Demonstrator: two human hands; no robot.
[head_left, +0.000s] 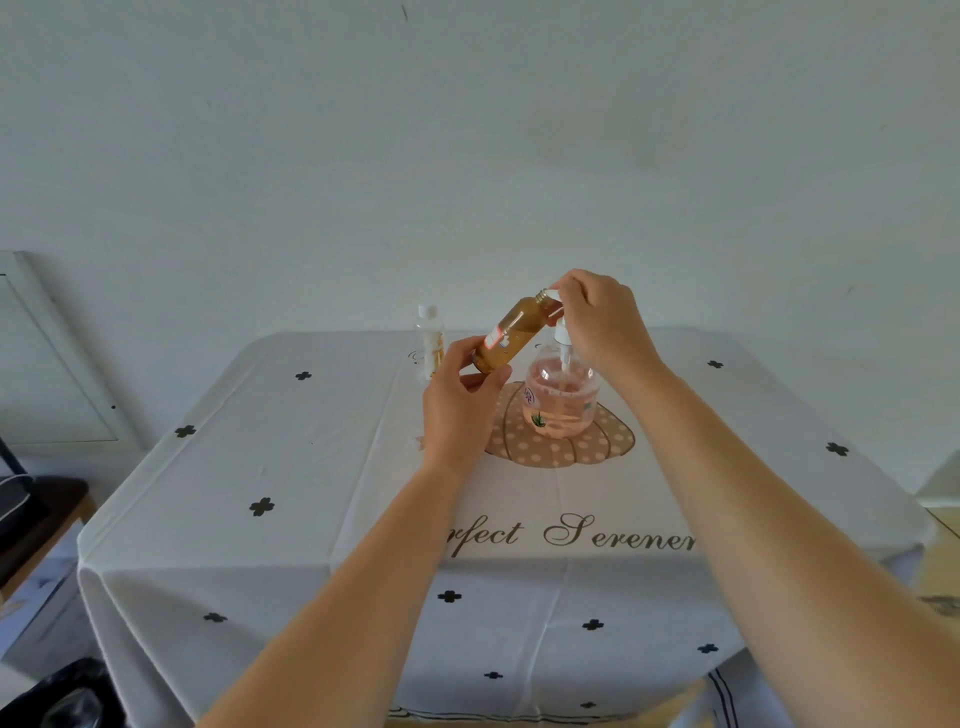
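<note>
My left hand (460, 405) grips the base of an amber bottle (514, 332) with a small label, held tilted with its neck up to the right above the table. My right hand (597, 322) pinches a white cap (555, 295) right at the bottle's threaded mouth. Below and behind my hands stands a clear pump bottle (558, 400) holding pink liquid, its white pump head partly hidden by my right hand. A small clear bottle with a white cap (430, 340) stands upright to the left of the amber one.
The table wears a white cloth (260, 467) printed with dark clovers, a dotted brown pumpkin shape and script lettering. A plain wall rises close behind it. A dark chair (31, 514) stands at the left, a black object at the bottom left corner.
</note>
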